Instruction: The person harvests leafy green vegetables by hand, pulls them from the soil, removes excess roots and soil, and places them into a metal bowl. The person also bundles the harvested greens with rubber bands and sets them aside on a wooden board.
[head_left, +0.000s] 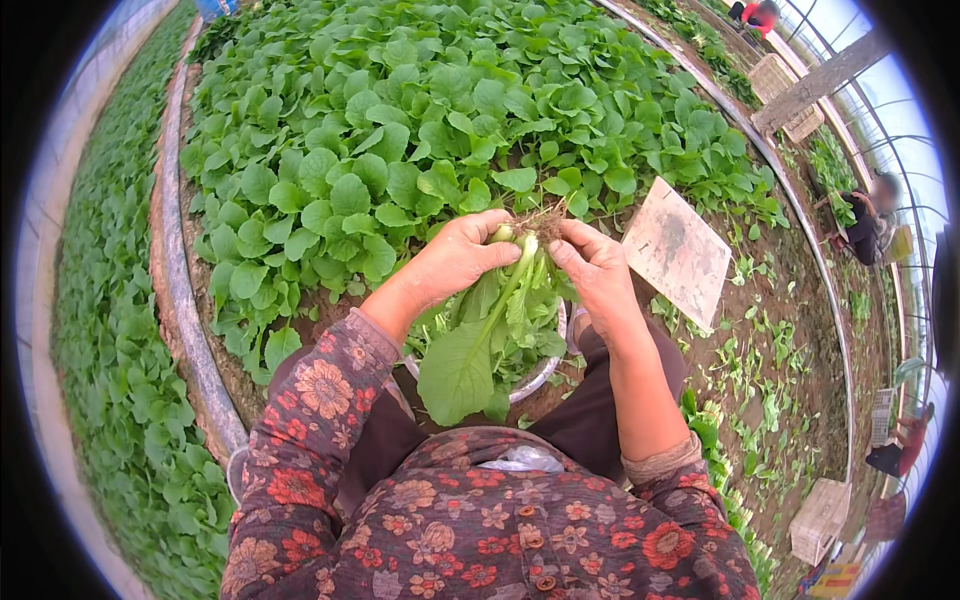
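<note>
A small bunch of leafy greens (480, 337) hangs between my hands, roots up and leaves pointing down toward my lap. My left hand (469, 251) grips the pale stems near the base, thumb across them. At the root end, the thumb and fingers of my right hand (592, 259) pinch the brown, soil-covered roots (541, 223). Beneath the bunch, between my knees, stands a round basin with a white rim (541, 379), holding more greens. The hanging leaves hide part of it.
Dense rows of greens (450, 97) grow ahead. A dirty white board (679, 255) lies on the soil at right, among scattered leaves (765, 375). A pale hose (191, 322) runs along the left. Crates (821, 517) and a wooden post (821, 82) stand right; people (866, 217) crouch beyond.
</note>
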